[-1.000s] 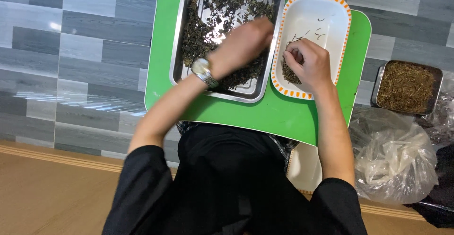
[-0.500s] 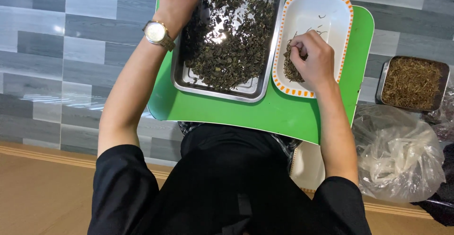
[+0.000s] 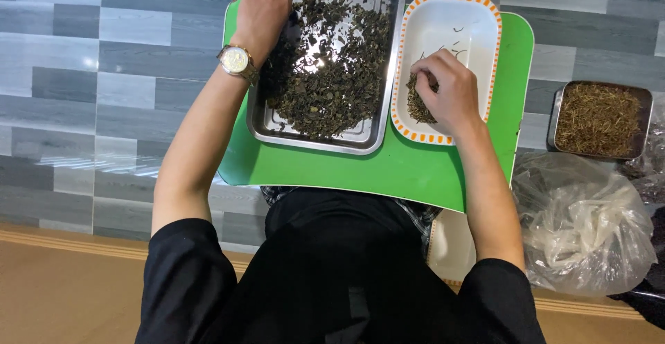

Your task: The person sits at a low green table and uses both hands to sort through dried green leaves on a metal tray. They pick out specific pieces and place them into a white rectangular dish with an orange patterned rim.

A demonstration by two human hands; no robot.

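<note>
A metal tray [image 3: 315, 139] holding dark dried leaves [image 3: 332, 67] sits on a green board [image 3: 388, 171] across my lap. My left hand [image 3: 262, 8], with a wristwatch [image 3: 234, 60], rests on the tray's left rim near the far corner, fingers curled over the leaves. To the right stands a white dish with an orange-dotted rim [image 3: 454, 22], and a small pile of thin stems [image 3: 415, 105] lies at its near end. My right hand [image 3: 450, 91] is in that dish, fingertips pinched over the stems.
A second metal tray of brownish dried stems [image 3: 599, 119] sits on the floor to the right. A crumpled clear plastic bag [image 3: 582, 226] lies below it. Grey tiled floor [image 3: 104, 74] spreads to the left, with a wooden strip nearer me.
My left hand moved from the tray's near right part up to its far left corner. The right hand stayed in the white dish.
</note>
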